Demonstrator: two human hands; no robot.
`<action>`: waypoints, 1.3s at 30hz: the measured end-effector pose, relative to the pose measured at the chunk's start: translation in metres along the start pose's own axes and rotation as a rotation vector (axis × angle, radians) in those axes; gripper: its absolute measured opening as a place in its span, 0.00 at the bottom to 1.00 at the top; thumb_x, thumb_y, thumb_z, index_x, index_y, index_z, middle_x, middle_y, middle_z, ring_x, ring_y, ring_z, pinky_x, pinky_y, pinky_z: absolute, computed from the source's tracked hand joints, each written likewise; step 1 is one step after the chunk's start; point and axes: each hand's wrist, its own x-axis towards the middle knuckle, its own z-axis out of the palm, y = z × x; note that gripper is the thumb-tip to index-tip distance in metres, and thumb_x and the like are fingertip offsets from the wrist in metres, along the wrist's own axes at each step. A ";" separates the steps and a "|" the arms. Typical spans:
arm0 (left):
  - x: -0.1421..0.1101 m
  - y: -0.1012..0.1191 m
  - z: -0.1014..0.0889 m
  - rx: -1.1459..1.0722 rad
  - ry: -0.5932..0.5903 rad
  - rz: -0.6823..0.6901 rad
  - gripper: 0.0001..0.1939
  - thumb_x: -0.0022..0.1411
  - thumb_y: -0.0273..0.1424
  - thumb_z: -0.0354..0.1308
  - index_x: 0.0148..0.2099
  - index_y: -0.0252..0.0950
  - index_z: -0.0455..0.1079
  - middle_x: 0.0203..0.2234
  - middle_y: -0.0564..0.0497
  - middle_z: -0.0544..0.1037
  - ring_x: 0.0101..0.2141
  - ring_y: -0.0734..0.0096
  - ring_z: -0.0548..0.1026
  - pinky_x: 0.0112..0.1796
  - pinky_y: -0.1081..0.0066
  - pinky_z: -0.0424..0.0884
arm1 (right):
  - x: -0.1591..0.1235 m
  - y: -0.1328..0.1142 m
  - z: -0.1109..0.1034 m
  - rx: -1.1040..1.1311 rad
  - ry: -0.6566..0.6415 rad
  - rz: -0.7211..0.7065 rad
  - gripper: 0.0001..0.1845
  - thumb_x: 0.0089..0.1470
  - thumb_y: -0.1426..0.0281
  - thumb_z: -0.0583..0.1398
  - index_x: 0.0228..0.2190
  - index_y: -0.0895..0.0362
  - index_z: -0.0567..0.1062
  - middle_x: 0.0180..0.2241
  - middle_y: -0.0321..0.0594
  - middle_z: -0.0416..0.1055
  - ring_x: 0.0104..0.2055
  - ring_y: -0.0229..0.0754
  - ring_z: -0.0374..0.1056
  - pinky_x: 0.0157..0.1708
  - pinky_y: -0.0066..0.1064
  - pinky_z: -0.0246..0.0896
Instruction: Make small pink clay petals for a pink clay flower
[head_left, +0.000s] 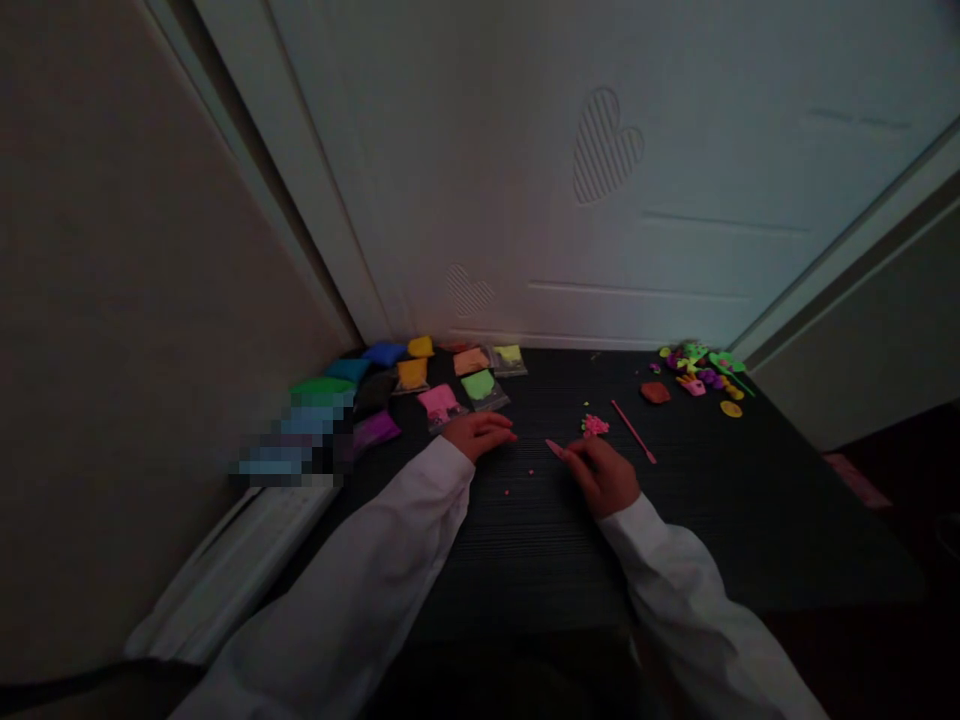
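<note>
Pink pointed tool is sitting pinched in the right hand, probably for fine control, near a pink clump on the dark bench. Left hand is extending open, apparently empty, beside coloured packets likely grouped for reach.

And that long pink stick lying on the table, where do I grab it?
Probably pinch the pink stick across the middle, coming from above and its right: it's thin, straight and lying flat, and the pink pile sits on its left.
</note>
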 end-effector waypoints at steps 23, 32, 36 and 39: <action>-0.005 0.005 -0.003 -0.056 -0.053 -0.010 0.16 0.42 0.35 0.57 0.34 0.31 0.65 0.27 0.46 0.75 0.31 0.71 0.72 0.38 0.69 0.64 | 0.012 -0.005 0.004 -0.053 -0.067 -0.122 0.11 0.48 0.64 0.49 0.25 0.56 0.68 0.24 0.37 0.66 0.29 0.36 0.60 0.31 0.29 0.54; -0.005 0.004 -0.002 -0.035 -0.118 -0.012 0.17 0.40 0.33 0.59 0.34 0.30 0.64 0.28 0.46 0.74 0.32 0.71 0.71 0.37 0.70 0.64 | 0.011 -0.001 0.002 -0.073 -0.057 -0.088 0.12 0.48 0.64 0.50 0.30 0.55 0.69 0.28 0.36 0.68 0.31 0.36 0.61 0.33 0.28 0.53; -0.007 0.010 0.000 0.024 -0.104 -0.030 0.13 0.43 0.34 0.56 0.31 0.30 0.66 0.24 0.49 0.75 0.29 0.74 0.71 0.35 0.73 0.64 | 0.010 -0.004 -0.001 -0.081 -0.049 -0.059 0.12 0.48 0.63 0.50 0.26 0.56 0.69 0.25 0.36 0.67 0.28 0.35 0.61 0.30 0.27 0.52; -0.010 0.015 0.001 0.058 -0.087 -0.063 0.12 0.43 0.34 0.56 0.29 0.31 0.66 0.21 0.51 0.74 0.26 0.76 0.71 0.32 0.75 0.65 | 0.010 -0.006 -0.001 -0.068 -0.041 -0.061 0.12 0.46 0.62 0.52 0.23 0.57 0.69 0.22 0.35 0.65 0.25 0.34 0.59 0.29 0.27 0.52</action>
